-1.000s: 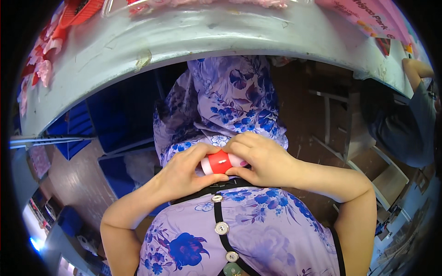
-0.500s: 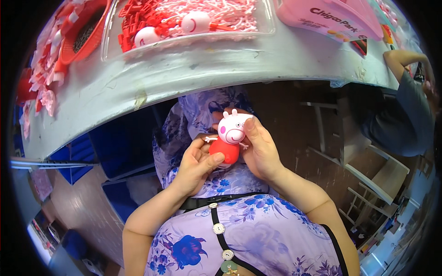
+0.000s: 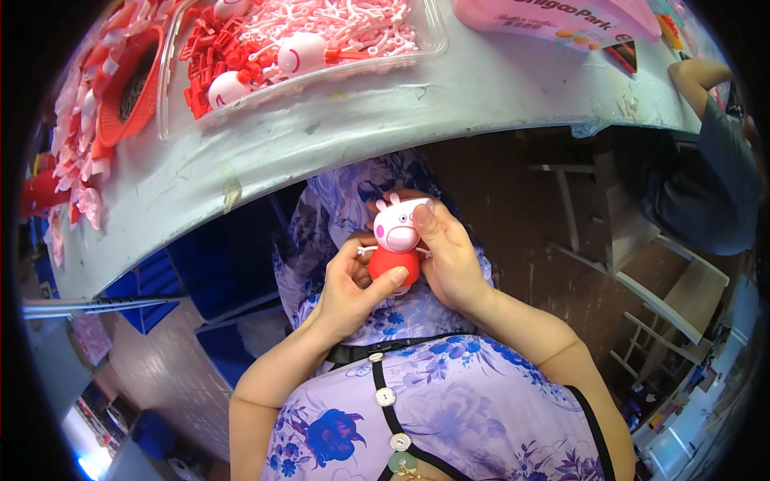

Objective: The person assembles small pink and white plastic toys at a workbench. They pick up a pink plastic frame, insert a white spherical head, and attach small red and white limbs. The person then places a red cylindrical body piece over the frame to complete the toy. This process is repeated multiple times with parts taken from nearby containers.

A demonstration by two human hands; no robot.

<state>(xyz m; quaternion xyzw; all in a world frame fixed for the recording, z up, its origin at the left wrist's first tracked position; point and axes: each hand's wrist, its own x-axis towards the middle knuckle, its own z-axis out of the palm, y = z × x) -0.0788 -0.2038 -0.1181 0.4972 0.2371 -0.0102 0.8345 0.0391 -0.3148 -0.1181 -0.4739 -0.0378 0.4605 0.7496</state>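
Observation:
A plastic pig figurine (image 3: 396, 227) with a pink-white head, pink cheek spot and red body is held upright over my lap. My left hand (image 3: 351, 282) grips its red body, the thumb pressed on the front near the bottom. Around the head closes my right hand (image 3: 451, 252), its thumb lying on the side of the face by the eye. Thin pink arms stick out from both sides of the body. The fingers behind the figurine are mostly hidden.
Ahead, the table (image 3: 321, 120) carries a clear tray (image 3: 437, 36) of red and pink parts with pig heads. A red basket (image 3: 152, 96) of small dark pieces stands left, a pink box (image 3: 553, 24) right. A co-worker (image 3: 690, 188) sits at the right, near a wooden chair (image 3: 674, 297).
The figurine's head has turned slightly relative to its body, and its smile no longer shows. Both hands keep their hold. The whole view has shifted and tilted a little.

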